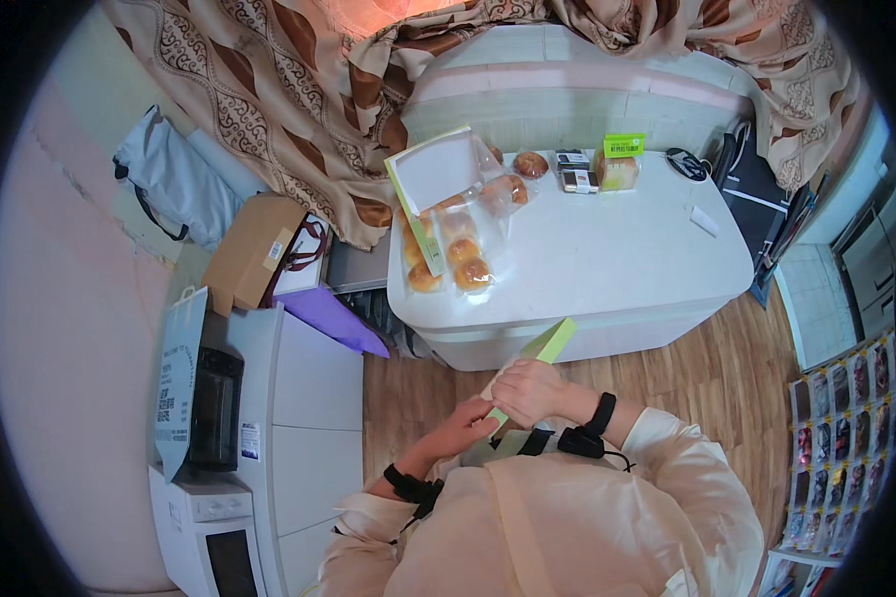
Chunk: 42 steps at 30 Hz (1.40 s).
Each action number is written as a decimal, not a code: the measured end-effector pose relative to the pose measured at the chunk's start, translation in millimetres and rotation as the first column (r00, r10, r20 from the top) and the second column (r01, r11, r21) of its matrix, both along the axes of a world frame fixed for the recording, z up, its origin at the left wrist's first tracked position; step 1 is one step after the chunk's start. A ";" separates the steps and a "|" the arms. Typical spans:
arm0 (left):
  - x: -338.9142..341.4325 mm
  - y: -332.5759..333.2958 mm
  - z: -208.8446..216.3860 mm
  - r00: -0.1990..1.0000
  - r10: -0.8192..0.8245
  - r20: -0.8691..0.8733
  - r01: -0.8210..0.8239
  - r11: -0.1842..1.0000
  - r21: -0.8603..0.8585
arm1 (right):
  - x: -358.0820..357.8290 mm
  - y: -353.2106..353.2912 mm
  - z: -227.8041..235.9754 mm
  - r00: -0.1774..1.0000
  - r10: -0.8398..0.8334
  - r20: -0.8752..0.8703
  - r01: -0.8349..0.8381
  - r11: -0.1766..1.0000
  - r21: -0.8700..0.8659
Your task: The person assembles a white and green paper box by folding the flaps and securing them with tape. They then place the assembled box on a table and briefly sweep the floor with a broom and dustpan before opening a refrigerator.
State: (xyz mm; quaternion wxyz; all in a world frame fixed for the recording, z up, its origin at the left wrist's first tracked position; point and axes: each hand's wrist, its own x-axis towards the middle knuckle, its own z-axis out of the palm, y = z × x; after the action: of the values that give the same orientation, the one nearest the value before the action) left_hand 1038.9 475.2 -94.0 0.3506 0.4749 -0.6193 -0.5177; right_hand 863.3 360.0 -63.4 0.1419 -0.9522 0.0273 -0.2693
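In front of my body I hold a thin, pale-green flat carton (551, 341), tilted with its far end up to the right. My right hand (528, 390) is closed over its middle, above my left hand (473, 422), which grips the lower end. Its exact kind is unclear because my hands cover much of it. Beyond them stands the white table (607, 259). On its left side lie golden buns (465, 261) in clear plastic bags, beside an open green-edged carton with a white inside (435, 171). A bagged brown bun (530, 165) sits farther back.
Toward the table's back right are a loaf pack with a green top (619, 171), small dark-and-white packs (576, 174) and a round black item (687, 165). Left of me stand a white cabinet (319, 398), a microwave (219, 537) and a purple-sided bag (329, 316). A pocketed rack (841, 448) is at right.
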 end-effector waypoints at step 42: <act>-9.3 -12.3 57.8 0.983 -0.043 -0.178 0.083 0.971 0.225 | 12.1 -18.8 12.1 0.991 0.085 0.104 -0.082 0.996 -0.037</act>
State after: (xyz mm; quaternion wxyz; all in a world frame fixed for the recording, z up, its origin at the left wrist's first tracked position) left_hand 1029.6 463.0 -36.2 0.3283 0.4461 -0.5372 -0.6361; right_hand 875.3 341.2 -51.2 0.1386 -0.9392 -0.0245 -0.3132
